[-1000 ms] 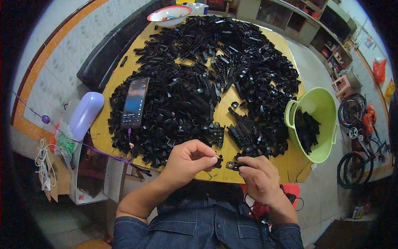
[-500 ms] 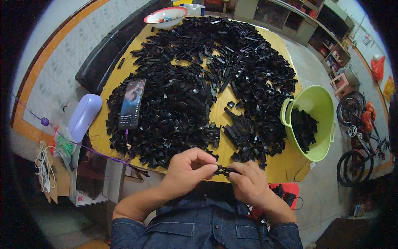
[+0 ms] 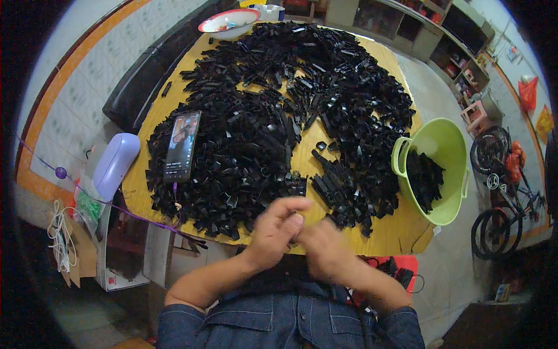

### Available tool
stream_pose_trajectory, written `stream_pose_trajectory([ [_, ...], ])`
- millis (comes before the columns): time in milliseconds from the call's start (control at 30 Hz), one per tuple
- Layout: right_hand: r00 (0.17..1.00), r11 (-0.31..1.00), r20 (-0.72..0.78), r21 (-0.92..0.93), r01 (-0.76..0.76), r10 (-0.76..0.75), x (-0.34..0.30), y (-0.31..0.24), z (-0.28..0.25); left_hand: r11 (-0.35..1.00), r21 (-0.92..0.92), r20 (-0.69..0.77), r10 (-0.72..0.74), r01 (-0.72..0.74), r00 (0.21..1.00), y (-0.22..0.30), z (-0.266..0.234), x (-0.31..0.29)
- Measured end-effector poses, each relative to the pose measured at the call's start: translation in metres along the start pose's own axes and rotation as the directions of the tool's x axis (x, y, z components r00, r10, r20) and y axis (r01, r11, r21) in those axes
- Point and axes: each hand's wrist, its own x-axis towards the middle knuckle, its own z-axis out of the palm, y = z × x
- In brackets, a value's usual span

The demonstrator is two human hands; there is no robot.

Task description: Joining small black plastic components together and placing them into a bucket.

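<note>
My left hand [image 3: 278, 231] is at the near edge of the table, its fingers curled and the thumb pressed toward them. Whatever it may hold is hidden. Close against it is my right hand [image 3: 326, 251], smeared by motion, so its fingers do not show clearly. Just beyond both hands spreads a wide heap of small black plastic pieces [image 3: 232, 145], some long and narrow, others short and curved. A loose cluster of long black pieces [image 3: 331, 186] lies ahead of my right hand.
A phone [image 3: 182, 145] with a lit screen rests on the heap at left. A green basket [image 3: 450, 174] at the table's right edge holds black pieces. An enamel basin [image 3: 229, 24] stands at the far left corner. A red stool [image 3: 407, 263] bears more black parts.
Half a second ago both hands held a small black plastic part between them; now it is out of sight. My right hand has moved left, close against my left hand.
</note>
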Motion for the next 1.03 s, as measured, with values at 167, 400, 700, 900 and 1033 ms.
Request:
stream_pose_trajectory([
  [167, 0.999, 0.918, -0.042, -0.397, -0.030, 0.014, 0.052, 0.041, -0.032, 0.476, 0.826, 0.111, 0.389, -0.303, 0.915, 0.007, -0.010, -0.007],
  [400, 0.963, 0.830, 0.212, -0.497, 0.253, -0.167, 0.068, 0.059, -0.030, 0.167, 0.963, 0.147, 0.339, -0.213, 0.929, -0.020, 0.002, -0.009],
  [700, 0.991, 0.976, -0.136, -0.217, -0.013, -0.017, 0.045, 0.042, -0.051, 0.177, 0.965, 0.125, 0.329, -0.191, 0.936, -0.011, 0.003, -0.002],
  [900, 0.990, 0.994, -0.091, 0.013, 0.105, -0.103, 0.014, 0.013, -0.062, 0.659, 0.601, 0.244, 0.388, -0.452, 0.889, 0.026, -0.023, -0.003],
  [1033, 0.992, 0.992, -0.043, -0.033, 0.121, -0.122, 0.002, 0.010, -0.059, 0.774, 0.470, 0.195, 0.377, -0.424, 0.906, 0.032, -0.028, -0.005],
])
